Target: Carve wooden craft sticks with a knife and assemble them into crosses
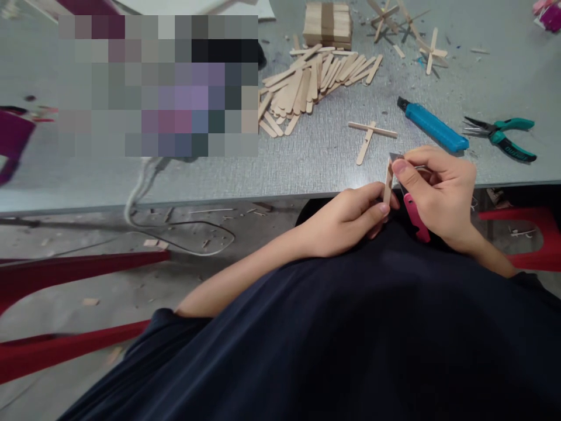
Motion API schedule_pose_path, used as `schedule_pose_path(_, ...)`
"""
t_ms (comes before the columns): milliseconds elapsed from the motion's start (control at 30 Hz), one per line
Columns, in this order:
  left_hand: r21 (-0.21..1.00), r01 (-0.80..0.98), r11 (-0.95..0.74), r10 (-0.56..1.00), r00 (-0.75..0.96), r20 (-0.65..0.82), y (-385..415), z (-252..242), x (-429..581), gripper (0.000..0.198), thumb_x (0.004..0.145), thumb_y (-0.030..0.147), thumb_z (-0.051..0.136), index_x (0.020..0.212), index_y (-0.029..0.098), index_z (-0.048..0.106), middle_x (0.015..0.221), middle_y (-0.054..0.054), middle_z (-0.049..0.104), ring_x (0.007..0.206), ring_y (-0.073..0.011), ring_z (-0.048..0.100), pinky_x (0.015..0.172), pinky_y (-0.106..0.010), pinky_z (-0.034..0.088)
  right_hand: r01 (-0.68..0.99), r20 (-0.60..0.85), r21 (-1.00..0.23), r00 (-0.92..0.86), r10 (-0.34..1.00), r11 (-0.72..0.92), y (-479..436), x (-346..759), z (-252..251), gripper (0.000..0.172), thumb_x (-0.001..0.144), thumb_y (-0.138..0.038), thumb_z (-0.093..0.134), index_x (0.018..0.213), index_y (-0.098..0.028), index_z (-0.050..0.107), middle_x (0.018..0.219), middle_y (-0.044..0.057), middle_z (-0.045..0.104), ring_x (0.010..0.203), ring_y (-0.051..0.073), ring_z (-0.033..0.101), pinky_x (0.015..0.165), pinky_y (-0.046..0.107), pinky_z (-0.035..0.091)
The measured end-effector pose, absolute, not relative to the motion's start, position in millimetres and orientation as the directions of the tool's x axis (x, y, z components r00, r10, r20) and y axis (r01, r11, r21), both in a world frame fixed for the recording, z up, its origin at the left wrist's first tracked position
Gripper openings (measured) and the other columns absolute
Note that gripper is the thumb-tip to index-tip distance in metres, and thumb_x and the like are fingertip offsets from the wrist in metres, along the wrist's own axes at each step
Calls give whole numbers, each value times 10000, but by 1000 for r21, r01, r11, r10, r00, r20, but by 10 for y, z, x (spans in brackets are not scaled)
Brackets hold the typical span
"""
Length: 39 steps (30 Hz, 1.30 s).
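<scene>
Between the thumb and fingers of my left hand [350,219] a wooden popsicle stick [388,182] stands nearly upright, just off the table's front edge. My right hand [442,190] is closed on a small knife with a pink handle [416,217]. The blade's tip [395,156] lies against the stick's upper end. Beyond my hands, two popsicle sticks joined in a T shape [371,133] lie on the table. A blue utility knife [433,124] rests to the right of them.
Green-handled pliers [499,131] lie at the right. A pile of loose popsicle sticks [302,88] spreads below a banded stack of sticks [328,24]. Star-shaped stick pieces [433,51] stand farther back. A white cable [131,196] hangs over the table edge, near a red stool [79,266].
</scene>
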<state>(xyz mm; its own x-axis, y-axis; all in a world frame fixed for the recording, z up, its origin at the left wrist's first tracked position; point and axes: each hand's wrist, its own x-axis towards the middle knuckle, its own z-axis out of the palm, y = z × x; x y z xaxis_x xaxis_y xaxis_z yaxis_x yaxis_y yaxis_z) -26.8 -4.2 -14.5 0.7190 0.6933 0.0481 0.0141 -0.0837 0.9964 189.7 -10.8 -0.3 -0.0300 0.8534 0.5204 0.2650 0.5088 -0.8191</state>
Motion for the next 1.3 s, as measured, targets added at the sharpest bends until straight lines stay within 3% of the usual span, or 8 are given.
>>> schedule_pose_path(100,985,61,-161,729,680,78,-21,-120,-258,354,1190,476,694,956,212,682,812,-3,711,729,-143,642,715,-290,512,243,544,-806,-55,837,540,-130,1881,-2,219,1096,-279,869,878,-274,865,865,12,823,727,169,713,573,332,521)
schedule_pose_path(233,995,22,-98,785,616,63,-26,-165,-247,267,1116,420,782,977,200,722,873,-27,795,661,-116,639,643,-268,514,290,543,-784,-107,833,549,-194,1874,-24,217,1084,-230,849,871,-269,867,843,-1,840,739,166,733,631,333,553)
schedule_pose_path(367,997,6,-81,808,586,63,-42,-200,-248,303,1083,466,841,980,191,766,828,-29,793,609,-111,657,581,-255,518,322,559,-753,-145,816,573,-251,1892,-35,220,1081,-204,838,873,-275,847,832,-3,841,727,169,741,650,342,569)
schedule_pose_path(500,1000,-14,-25,847,530,28,-65,-168,-220,336,1046,465,895,957,215,689,828,-21,812,590,-108,689,567,-250,542,379,592,-718,-108,799,583,-270,1916,-39,230,1080,-241,831,858,-299,822,822,9,843,725,202,750,649,377,587)
schedule_pose_path(633,999,-53,8,890,455,17,-108,-141,-176,390,999,435,932,1123,252,610,749,51,758,611,-130,756,602,-247,604,480,593,-672,-106,798,563,-282,1945,-51,222,1103,-320,797,882,-306,811,837,35,838,739,230,739,660,414,599)
schedule_pose_path(867,999,-25,-34,923,382,41,-151,-149,-153,549,979,315,874,1419,261,551,787,77,758,690,-181,854,658,-279,672,544,631,-567,-196,751,618,-366,1972,-12,210,1090,-204,741,895,-272,782,834,37,803,687,193,673,622,379,531)
schedule_pose_path(1300,999,38,-35,932,361,19,-154,-147,-152,557,933,291,859,1406,277,566,808,66,765,688,-169,833,612,-274,613,566,587,-527,-298,753,634,-401,1970,-6,214,1086,-139,721,902,-229,780,850,29,766,684,156,632,624,336,491)
